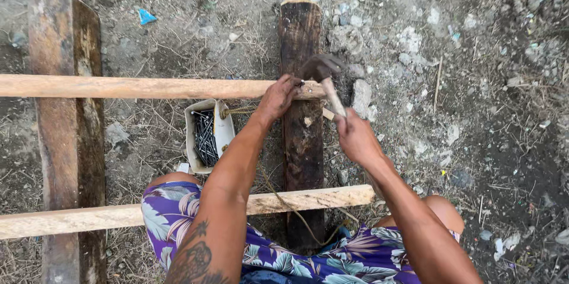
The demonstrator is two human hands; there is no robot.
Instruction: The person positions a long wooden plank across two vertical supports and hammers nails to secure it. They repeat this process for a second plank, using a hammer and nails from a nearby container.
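Hammer (325, 76): dark head, pale wooden handle, blurred above the end of the upper slat (136, 88) crossing a dark plank (302, 142). Right hand (355, 137) closed around its handle. Left hand (278, 95) rests on the slat end, fingers curled; what they pinch cannot be told.

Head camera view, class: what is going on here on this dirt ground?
A person crouches over a rough wooden frame. The left hand steadies something small, probably a nail, on the pale wooden slat where it crosses the dark weathered plank. The right hand grips a wooden-handled hammer, its head over that joint. A white box of dark nails lies beside the plank.
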